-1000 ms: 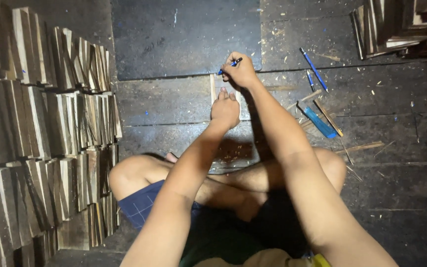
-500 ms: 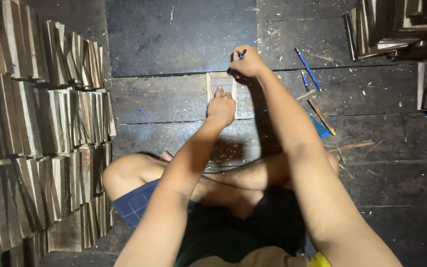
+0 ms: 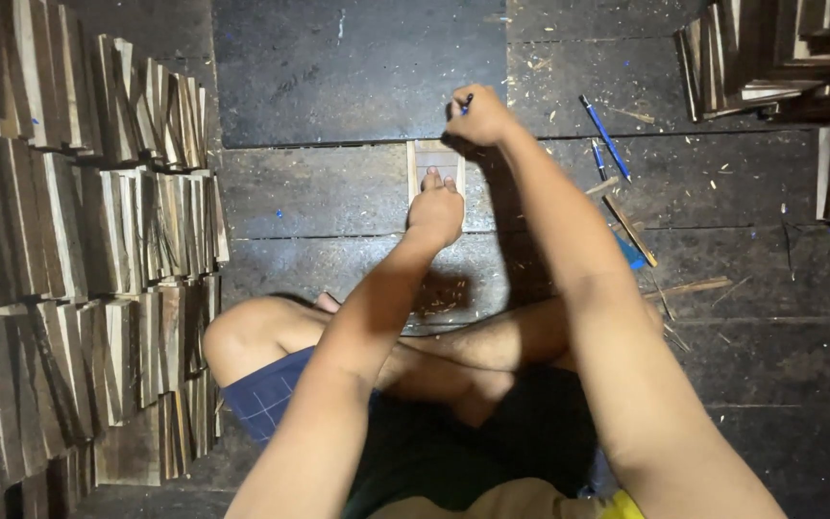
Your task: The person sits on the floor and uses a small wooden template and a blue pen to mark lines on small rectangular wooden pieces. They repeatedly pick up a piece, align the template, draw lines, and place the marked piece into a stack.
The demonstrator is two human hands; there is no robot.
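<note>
stacks of wood slats (image 3: 79, 250) fill the nine o'clock side of the dark plank floor (image 3: 338, 192); more slats (image 3: 780, 53) sit at two o'clock. at twelve o'clock, the left hand (image 3: 436, 211) presses flat on a small wooden piece (image 3: 434, 159). the right hand (image 3: 477, 117) is closed around a blue pen (image 3: 465, 101) at its far edge. spare pens (image 3: 605, 135) lie at one o'clock.

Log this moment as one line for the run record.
left hand: pressing down small wooden piece | right hand: gripping blue pen at piece's far end | spare blue pen: on floor, right
</note>
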